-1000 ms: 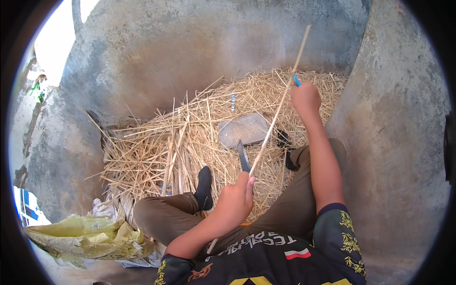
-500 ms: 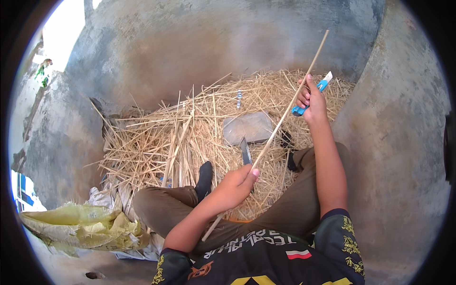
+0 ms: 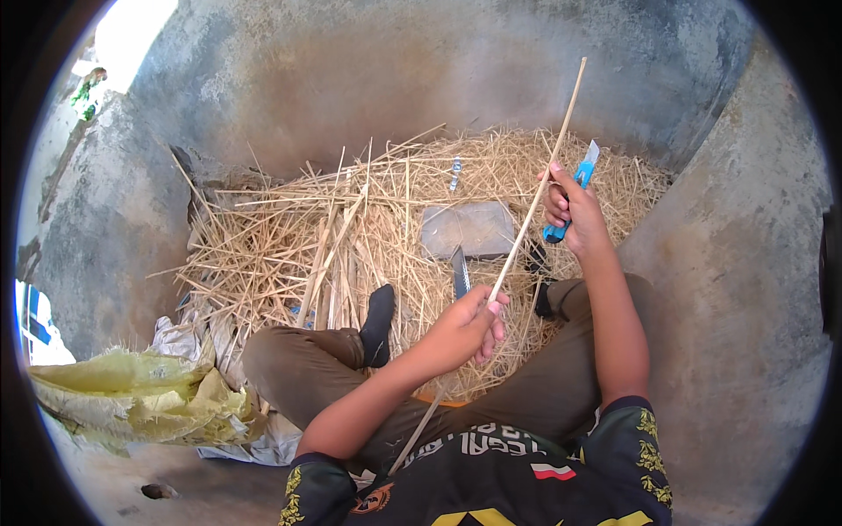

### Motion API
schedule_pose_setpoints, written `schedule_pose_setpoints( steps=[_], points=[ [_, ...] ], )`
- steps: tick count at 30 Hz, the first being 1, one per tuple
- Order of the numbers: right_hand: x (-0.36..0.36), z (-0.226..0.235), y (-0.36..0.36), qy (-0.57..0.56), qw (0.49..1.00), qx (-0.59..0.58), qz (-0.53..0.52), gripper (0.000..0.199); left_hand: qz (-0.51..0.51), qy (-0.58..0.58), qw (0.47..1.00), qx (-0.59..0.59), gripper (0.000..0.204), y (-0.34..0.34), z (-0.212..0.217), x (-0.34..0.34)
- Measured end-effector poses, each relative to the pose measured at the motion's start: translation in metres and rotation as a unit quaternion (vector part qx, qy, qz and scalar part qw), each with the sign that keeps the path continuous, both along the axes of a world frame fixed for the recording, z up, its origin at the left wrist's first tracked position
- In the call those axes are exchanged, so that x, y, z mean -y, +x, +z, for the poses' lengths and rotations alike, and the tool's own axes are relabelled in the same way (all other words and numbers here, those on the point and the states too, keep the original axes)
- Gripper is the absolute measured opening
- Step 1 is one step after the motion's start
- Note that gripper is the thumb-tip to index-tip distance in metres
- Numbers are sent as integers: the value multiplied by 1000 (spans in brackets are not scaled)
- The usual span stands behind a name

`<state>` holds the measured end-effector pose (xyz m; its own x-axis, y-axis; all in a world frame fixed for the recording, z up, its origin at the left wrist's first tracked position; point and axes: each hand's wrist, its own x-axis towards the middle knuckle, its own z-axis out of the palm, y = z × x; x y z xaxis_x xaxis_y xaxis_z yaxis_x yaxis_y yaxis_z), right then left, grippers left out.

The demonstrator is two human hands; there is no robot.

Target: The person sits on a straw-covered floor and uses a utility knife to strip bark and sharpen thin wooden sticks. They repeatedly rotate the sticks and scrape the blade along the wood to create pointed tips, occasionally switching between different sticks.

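A long thin pale stick [image 3: 537,198] runs slanted from my lap up toward the far wall. My left hand [image 3: 463,328] grips it near the middle. My right hand [image 3: 568,210] is closed on a blue utility knife [image 3: 572,188] with its blade pointing up, and the fingers also touch the stick higher up. I sit with legs crossed in brown trousers and black socks on a heap of straw [image 3: 351,237].
A flat grey stone [image 3: 467,230] lies in the straw with a large knife blade [image 3: 460,272] just in front of it. Rough concrete walls enclose the spot. A crumpled yellow sack [image 3: 140,393] lies at the lower left.
My right hand has slid down the stick toward me with the blue knife, from the stick's upper part to nearer its middle. The left hand keeps its grip.
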<state>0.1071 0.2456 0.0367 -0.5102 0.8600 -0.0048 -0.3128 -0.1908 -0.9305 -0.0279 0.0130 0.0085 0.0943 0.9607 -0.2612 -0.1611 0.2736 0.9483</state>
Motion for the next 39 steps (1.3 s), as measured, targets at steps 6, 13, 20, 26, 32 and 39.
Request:
schedule_pose_setpoints(
  steps=[6,13,20,26,32,39],
  points=[
    [-3,-20,-5,-21,992,128,0,28,114,-80,984,108,21,-11,-23,-15],
    [14,-45,-25,73,903,408,111,49,224,-167,944,175,17,-70,-99,-54],
    [82,-81,-57,76,864,384,317,69,239,-167,931,220,9,-97,-131,-71],
    [64,-80,-57,90,893,363,249,66,232,-169,936,205,13,-79,-117,-68],
    [60,-70,-53,88,899,360,235,64,257,-187,927,200,17,-78,-120,-76],
    [61,-72,-52,110,896,355,243,64,251,-193,928,196,16,-85,-130,-81]
  ],
)
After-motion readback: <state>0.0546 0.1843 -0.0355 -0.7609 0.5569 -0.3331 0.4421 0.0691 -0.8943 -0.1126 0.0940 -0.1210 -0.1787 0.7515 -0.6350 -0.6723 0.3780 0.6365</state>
